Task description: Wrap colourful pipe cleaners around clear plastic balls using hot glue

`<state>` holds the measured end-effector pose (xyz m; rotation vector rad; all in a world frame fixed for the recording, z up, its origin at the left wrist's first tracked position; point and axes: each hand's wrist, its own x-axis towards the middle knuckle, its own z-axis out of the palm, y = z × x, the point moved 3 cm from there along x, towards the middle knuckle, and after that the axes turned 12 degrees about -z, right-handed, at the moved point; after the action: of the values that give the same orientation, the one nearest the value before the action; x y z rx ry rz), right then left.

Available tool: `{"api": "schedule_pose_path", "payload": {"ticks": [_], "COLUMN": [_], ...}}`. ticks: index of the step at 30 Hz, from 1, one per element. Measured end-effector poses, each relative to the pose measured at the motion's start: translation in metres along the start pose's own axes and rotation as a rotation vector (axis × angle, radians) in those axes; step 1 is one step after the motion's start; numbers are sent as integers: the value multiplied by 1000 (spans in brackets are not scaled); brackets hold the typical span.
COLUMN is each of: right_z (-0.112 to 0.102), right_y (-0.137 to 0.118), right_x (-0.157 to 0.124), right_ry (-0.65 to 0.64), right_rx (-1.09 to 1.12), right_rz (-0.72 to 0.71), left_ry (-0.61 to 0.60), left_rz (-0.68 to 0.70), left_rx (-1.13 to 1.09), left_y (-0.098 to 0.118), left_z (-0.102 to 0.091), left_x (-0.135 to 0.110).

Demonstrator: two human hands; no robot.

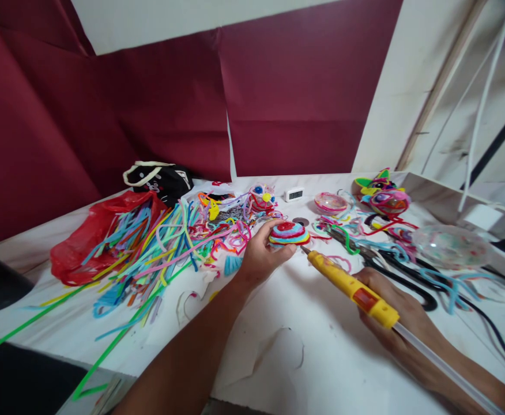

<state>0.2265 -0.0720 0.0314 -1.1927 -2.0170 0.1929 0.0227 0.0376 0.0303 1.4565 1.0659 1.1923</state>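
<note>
Gripping striped dome (289, 234) btwn thumb & fingers of L hand (262, 253), over mid surface (62, 331), well in from front edge, w/ long axis running L–R & red top facing up. Gripping yellow glue gun (343, 280) in closed R hand (393, 294), w/ long axis slanting from front R corner & nozzle (305, 250) pointing back-L, close beside dome's R rim; can't tell if touching. Heaped w/ pipe cleaners (172, 233) & red bag (82, 245) toward L edge, w/ clear plastic shell (451, 246) nr R edge.
</note>
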Motion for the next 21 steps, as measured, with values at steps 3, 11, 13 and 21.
{"api": "schedule_pose_path", "payload": {"ticks": [3, 11, 13, 21], "right_z": [1, 2, 2, 1], "right_y": [-1, -4, -4, -4], "right_x": [-1, -1, -1, 0], "right_ry": [12, 37, 40, 32], "right_rx": [-20, -6, -3, 18], "right_rz": [-3, 78, 83, 69], "left_ry": [0, 7, 15, 12], "left_rz": [1, -12, -11, 3], "left_rx": [12, 34, 28, 13], "left_y": [1, 4, 5, 4], "left_z": [0, 1, 1, 1], "left_x": [-1, -3, -2, -2]}}
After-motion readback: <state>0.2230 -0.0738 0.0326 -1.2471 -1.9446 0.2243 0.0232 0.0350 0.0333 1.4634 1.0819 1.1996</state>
